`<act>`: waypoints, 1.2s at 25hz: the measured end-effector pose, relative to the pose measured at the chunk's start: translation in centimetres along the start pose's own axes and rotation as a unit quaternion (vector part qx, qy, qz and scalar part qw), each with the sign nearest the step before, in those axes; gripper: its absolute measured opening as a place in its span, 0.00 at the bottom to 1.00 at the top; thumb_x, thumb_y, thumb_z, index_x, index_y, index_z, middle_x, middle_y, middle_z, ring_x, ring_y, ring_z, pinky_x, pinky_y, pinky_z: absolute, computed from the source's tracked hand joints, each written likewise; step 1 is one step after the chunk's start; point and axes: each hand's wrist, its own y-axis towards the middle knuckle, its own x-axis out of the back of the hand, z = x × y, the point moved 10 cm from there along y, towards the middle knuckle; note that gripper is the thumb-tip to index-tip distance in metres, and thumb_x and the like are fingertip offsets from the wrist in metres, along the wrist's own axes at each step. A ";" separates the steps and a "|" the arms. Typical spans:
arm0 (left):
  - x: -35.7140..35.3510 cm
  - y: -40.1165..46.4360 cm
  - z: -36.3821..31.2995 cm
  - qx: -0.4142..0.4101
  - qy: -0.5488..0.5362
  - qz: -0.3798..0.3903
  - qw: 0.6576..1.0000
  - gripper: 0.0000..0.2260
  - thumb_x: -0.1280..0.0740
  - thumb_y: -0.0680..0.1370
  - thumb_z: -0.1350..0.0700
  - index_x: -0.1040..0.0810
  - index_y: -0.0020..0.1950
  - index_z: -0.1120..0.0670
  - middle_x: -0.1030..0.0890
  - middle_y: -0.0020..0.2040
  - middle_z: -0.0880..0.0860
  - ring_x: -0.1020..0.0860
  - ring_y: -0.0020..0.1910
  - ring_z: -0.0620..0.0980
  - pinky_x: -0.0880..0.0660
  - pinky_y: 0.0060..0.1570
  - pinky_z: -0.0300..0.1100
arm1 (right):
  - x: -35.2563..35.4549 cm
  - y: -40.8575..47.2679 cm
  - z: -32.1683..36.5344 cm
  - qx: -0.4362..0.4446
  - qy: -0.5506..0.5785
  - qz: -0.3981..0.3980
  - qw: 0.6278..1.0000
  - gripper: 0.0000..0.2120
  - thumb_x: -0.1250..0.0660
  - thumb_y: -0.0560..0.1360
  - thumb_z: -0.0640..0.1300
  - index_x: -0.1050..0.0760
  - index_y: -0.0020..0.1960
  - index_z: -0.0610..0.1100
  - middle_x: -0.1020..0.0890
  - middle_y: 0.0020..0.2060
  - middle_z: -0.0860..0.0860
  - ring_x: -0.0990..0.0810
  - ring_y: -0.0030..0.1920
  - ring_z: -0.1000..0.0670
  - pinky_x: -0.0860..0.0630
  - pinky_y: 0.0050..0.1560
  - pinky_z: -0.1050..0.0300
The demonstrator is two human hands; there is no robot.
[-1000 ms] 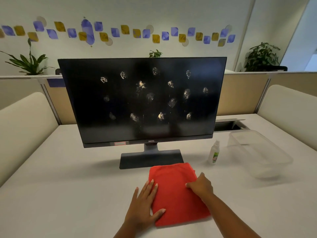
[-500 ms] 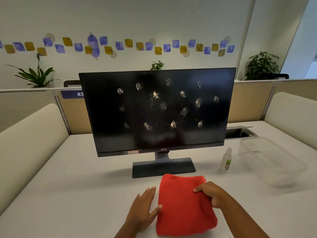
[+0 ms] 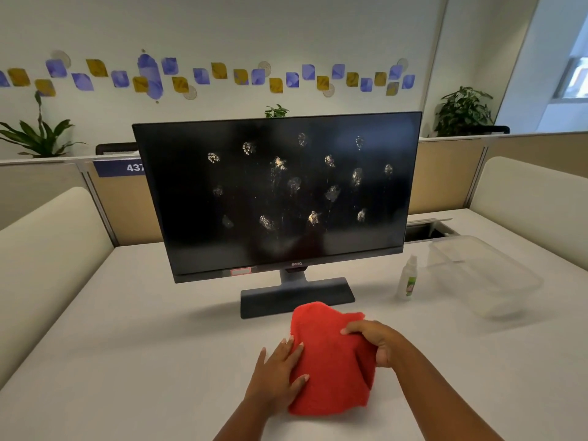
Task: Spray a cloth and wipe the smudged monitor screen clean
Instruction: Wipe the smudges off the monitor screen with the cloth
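Monitor screen [image 3: 280,192], head view: I note it stands upright on its stand [image 3: 297,296] at the middle of the desk [image 3: 127,345], dark and carrying a scatter of pale smudges [image 3: 331,192] across its centre. Red cloth [image 3: 331,361] lies just in front of the stand, bunched. My right hand [image 3: 375,345] grips the cloth's right edge, fingers curled round a raised fold. My left hand [image 3: 276,374] rests on the cloth's left edge with fingers straight, holding nothing. Spray bottle [image 3: 407,280] stands upright to the right of the stand, untouched, just beside a clear plastic tub [image 3: 483,275].

Risks, in my judgement: the right hand is occupied, so reaching for the bottle could drag the cloth against the stand or knock the slim bottle over. Wiping with a dry cloth would likely smear the marks. Spraying close to the screen could put drips on the panel; faint vertical streaks may already be there, though I cannot tell at this resolution.

Against the earlier frames: the cloth lay flat and folded in front of the stand; now its right side is lifted and crumpled. The right hand has gone from resting on it to gripping it. The left hand stays flat at the left edge. Bottle and tub are unmoved.
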 end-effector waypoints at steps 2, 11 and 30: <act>0.4 -0.3 0.9 0.017 -0.010 -0.014 1.000 0.27 0.52 0.79 0.41 0.57 0.74 0.47 0.54 0.77 0.49 0.55 0.75 0.47 0.61 0.72 0.51 | -0.5 -0.7 1.2 0.019 0.068 0.036 0.997 0.19 0.31 0.70 0.34 0.30 0.60 0.36 0.21 0.45 0.40 0.23 0.45 0.39 0.25 0.45 0.44; 10.0 -0.3 4.5 0.070 0.000 -0.167 0.984 0.27 0.50 0.79 0.44 0.57 0.74 0.48 0.53 0.77 0.49 0.53 0.75 0.47 0.59 0.72 0.46 | -0.9 -6.6 10.7 0.197 0.185 0.067 0.960 0.04 0.37 0.74 0.33 0.26 0.47 0.38 0.18 0.37 0.44 0.21 0.39 0.44 0.25 0.37 0.49; 43.6 -0.8 13.1 0.094 0.140 -0.478 0.862 0.27 0.53 0.78 0.46 0.63 0.71 0.51 0.56 0.76 0.50 0.62 0.73 0.44 0.62 0.71 0.50 | -18.3 -12.2 31.9 0.646 -0.262 -0.344 0.629 0.31 0.44 0.76 0.57 0.46 0.74 0.45 0.47 0.74 0.50 0.56 0.74 0.42 0.66 0.63 0.28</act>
